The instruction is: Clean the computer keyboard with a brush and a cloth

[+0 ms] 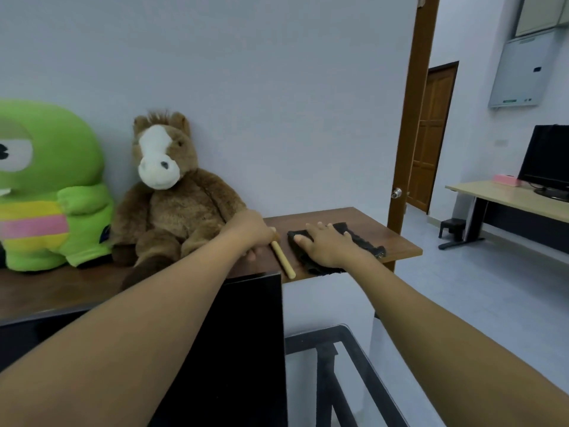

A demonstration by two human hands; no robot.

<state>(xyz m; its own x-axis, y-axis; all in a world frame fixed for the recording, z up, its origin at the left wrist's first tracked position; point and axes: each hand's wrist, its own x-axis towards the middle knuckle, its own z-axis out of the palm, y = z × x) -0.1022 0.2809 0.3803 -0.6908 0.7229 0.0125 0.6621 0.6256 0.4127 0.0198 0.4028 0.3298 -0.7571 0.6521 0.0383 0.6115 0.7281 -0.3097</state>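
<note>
A brush with a pale wooden handle (pixel 282 256) lies on the brown wooden shelf (pixel 397 241), its head hidden under my left hand (pixel 251 231), whose fingers curl over that end. A black cloth (pixel 365 241) lies just right of the handle. My right hand (pixel 323 243) rests flat on the cloth with fingers spread. No keyboard is in view.
A brown plush horse (pixel 172 192) and a green plush toy (pixel 52 186) sit on the shelf to the left. A black panel (pixel 246 334) stands below my left arm. At right are a door frame (pixel 412 124), a desk (pixel 508 201) and a monitor (pixel 548 158).
</note>
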